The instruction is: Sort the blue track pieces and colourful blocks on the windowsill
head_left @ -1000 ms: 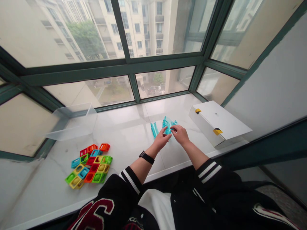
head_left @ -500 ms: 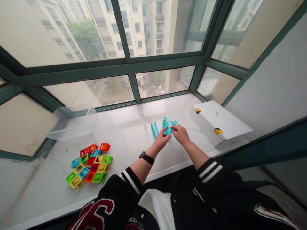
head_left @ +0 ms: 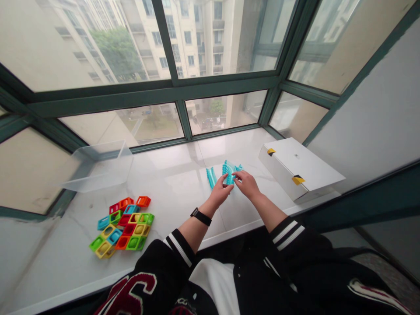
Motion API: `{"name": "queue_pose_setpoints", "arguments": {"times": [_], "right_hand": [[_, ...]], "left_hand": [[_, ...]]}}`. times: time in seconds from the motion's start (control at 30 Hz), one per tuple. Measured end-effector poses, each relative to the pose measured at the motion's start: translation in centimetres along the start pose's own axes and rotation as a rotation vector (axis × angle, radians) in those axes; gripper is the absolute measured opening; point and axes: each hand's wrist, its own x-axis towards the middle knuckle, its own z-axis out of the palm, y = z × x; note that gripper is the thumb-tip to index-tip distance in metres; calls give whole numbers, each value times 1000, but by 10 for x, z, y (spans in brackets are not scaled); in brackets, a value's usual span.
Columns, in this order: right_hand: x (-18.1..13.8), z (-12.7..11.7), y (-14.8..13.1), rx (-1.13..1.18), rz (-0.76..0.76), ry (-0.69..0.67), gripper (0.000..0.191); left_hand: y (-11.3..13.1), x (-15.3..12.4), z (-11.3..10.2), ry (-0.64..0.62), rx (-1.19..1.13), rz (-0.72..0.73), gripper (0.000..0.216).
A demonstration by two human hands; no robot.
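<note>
In the head view, a curved, ribbed piece of clear turquoise plastic [head_left: 229, 167] is between my two hands on the white ledge. My left hand [head_left: 219, 191] grips its near left side, with thumb and forefinger around the edge. From the right, my right hand [head_left: 246, 183] pinches the same piece with its fingertips, which partly cover it. A straight turquoise channel piece [head_left: 211, 177] lies just left of it, above my left hand. More turquoise plastic [head_left: 239, 167] shows behind my right fingers; whether it is joined to the curved piece I cannot tell.
Several coloured hollow blocks [head_left: 126, 227] lie grouped on the left of the ledge [head_left: 177, 197]. Behind them is a clear plastic bin [head_left: 98, 168]. A white box [head_left: 302, 164] with yellow-black tabs stands at the right, near the wall. Windows with green frames [head_left: 226, 82] border the back.
Almost nothing differs. My right hand has shifted very slightly left, and both hands keep the same grip on the curved piece.
</note>
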Motion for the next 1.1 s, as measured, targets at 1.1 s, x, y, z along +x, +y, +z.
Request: {"name": "queue_pose_setpoints", "arguments": {"times": [1.1], "right_hand": [[-160, 36, 8, 97, 62, -123, 27]], "left_hand": [[-66, -169, -150, 219, 60, -90, 49]]}}
